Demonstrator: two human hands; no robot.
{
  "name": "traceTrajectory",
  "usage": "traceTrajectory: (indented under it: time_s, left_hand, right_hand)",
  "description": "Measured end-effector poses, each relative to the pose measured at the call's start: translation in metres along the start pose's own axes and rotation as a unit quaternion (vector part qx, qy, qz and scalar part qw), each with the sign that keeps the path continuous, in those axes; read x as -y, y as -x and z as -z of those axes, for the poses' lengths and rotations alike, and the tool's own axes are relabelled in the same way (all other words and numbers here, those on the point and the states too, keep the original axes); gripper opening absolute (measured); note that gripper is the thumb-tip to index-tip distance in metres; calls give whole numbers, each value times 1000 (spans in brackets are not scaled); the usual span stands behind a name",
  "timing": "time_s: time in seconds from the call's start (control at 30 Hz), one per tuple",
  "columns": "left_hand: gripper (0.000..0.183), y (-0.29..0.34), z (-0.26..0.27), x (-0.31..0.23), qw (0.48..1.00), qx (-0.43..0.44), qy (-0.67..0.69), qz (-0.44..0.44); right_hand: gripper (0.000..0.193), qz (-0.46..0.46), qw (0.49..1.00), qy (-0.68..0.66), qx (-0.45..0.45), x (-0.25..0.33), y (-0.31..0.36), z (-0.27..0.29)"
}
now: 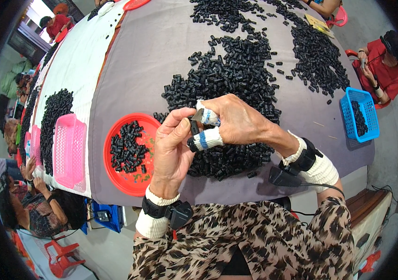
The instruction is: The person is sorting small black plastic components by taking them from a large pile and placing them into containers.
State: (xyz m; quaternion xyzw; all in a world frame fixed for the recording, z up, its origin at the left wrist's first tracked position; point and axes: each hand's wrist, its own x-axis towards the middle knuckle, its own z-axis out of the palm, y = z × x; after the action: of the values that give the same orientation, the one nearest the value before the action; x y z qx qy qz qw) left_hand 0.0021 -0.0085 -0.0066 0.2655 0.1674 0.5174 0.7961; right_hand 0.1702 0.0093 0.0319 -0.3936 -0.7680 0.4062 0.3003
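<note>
Over the near edge of a large pile of small black plastic cylinders (229,84), my two hands meet. My left hand (168,149) pinches one black cylinder (194,127) between thumb and fingertips. Against its upper end, my right hand (243,120) grips a small metal blade (199,115), its handle hidden by the fingers. White wraps with blue marks cover the right thumb and a finger. Left of my hands sits a round red tray (126,186) with a heap of the same cylinders and some greenish scraps.
A pink basket (70,156) stands at the left beside another black heap (58,107). Toward the right are a blue basket (370,133) with pieces inside and a further pile (318,56). Co-workers sit along both sides, including a person in red (385,70). A yellow card (319,25) lies far right.
</note>
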Motion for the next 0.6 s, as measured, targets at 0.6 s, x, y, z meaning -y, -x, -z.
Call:
traceTrajectory:
  time_s: [0.6]
  left_hand:
    - [17, 0, -2, 1, 996, -34, -78, -15]
  right_hand:
    - [34, 20, 1000, 7, -4, -7, 0, -4]
